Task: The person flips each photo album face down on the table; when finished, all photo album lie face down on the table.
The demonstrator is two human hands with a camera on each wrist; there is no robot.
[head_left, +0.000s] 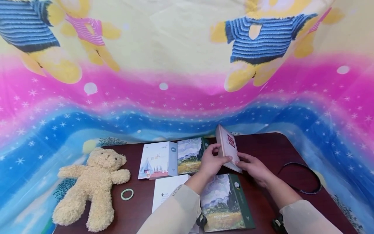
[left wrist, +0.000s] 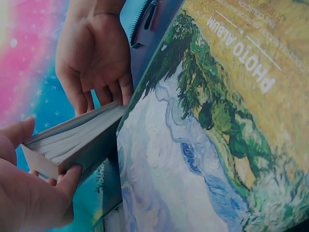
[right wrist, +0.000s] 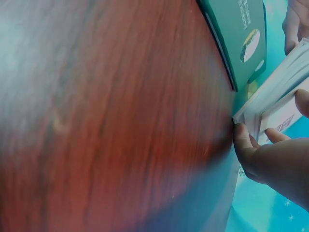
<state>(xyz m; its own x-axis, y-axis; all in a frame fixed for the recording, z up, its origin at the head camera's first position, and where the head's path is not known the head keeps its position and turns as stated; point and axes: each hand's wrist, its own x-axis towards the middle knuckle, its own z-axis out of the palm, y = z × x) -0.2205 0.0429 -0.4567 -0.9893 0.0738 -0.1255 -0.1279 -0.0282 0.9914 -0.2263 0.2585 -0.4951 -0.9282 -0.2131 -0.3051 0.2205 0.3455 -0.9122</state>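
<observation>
Both hands hold a thick book [head_left: 229, 148] with a pale cover and a red square pattern, tilted up over the back of the table. My left hand [head_left: 211, 160] grips it at its left side, thumb on the cover. At the lower right edge, my right hand [head_left: 255, 167] pinches it between thumb and fingers. In the left wrist view the pages of the book [left wrist: 82, 135] show at the edge. Just in front of the hands lies a photo album [head_left: 223, 201] with a painted landscape and green spine; a similar album [head_left: 188, 154] stands behind the left hand.
A white illustrated album [head_left: 156, 161] stands at the back, and a white booklet [head_left: 166, 188] lies partly under the left sleeve. To the left are a teddy bear [head_left: 97, 185] and a green ring [head_left: 127, 194]. A dark headband [head_left: 314, 177] lies right on the brown table [head_left: 263, 143].
</observation>
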